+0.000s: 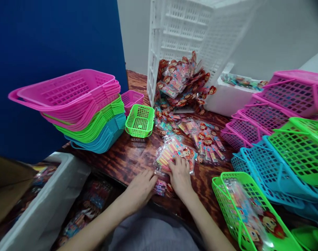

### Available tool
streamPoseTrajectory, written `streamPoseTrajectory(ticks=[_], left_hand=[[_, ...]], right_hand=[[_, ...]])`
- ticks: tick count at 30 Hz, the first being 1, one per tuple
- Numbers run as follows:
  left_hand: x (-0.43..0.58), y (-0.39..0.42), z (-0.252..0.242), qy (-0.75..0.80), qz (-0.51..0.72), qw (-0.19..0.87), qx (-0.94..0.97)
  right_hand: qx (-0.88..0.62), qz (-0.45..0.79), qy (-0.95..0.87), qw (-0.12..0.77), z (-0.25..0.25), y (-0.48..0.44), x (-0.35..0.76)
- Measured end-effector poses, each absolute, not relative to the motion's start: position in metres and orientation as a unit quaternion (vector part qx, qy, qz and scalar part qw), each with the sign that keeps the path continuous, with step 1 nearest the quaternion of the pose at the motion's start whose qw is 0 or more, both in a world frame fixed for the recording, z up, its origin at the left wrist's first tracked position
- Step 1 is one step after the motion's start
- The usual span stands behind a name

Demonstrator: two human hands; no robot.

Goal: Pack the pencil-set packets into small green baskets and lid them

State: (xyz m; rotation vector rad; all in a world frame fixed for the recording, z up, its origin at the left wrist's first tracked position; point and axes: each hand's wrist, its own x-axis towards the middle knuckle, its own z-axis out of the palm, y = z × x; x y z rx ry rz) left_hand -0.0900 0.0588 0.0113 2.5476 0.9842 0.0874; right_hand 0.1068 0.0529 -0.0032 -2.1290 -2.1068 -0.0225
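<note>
In the head view, my right hand [180, 172] curls its fingers over a small stack of clear plastic packets [167, 153] with pink and yellow strips and a red-haired cartoon figure. Beside it, my left hand [141, 186] lies low over the table with fingers extended, close to the stack's near edge. Between my wrists another small packet [159, 187] lies at the table edge. More packets [207, 139] spread out just beyond my right hand. Whether my left fingertips touch the stack is hard to make out.
A green basket [140, 120] stands on the wooden table, right of nested pink, green and blue baskets [93, 104]. Behind, a tipped white crate [185, 31] spills packets. At right are stacked baskets [265, 164] and a filled green basket [226, 202]. A foam box [54, 195] sits lower left.
</note>
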Motion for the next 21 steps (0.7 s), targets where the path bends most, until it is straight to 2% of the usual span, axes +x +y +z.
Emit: streamPoseTrajectory(ticks=[8, 21], left_hand=[[-0.105, 0.067, 0.006, 0.359, 0.052, 0.234, 0.902], [-0.113, 0.074, -0.021, 0.358, 0.209, 0.33, 0.848]], right_hand=[[-0.7, 0.016, -0.712, 0.052, -0.002, 0.062, 0.119], [-0.675, 0.046, -0.729, 0.104, -0.005, 0.061, 0.124]])
